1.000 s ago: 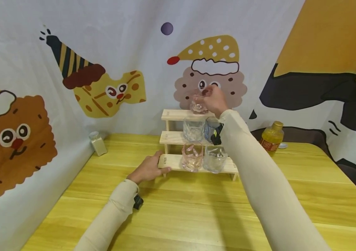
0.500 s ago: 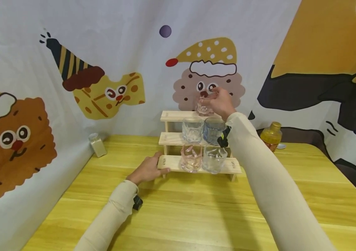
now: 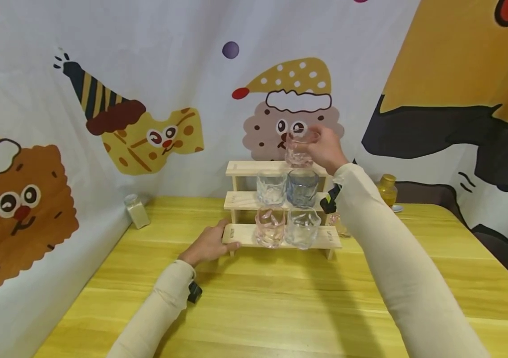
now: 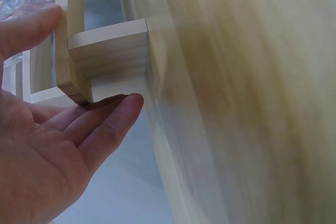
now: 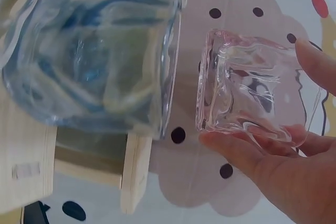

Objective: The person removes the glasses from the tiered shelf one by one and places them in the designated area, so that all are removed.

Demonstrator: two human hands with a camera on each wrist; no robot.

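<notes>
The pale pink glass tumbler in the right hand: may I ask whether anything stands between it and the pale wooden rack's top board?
Nothing visible stands between the held pink tumbler and the top board; the blue glass tumbler stands lower, on the middle board.

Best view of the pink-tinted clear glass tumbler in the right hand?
Right wrist: the pink-tinted clear glass tumbler appears large, base and sides showing, held in the right hand. Head shows it small, partly covered by the hand; left wrist doesn't identifiably show it.
</notes>
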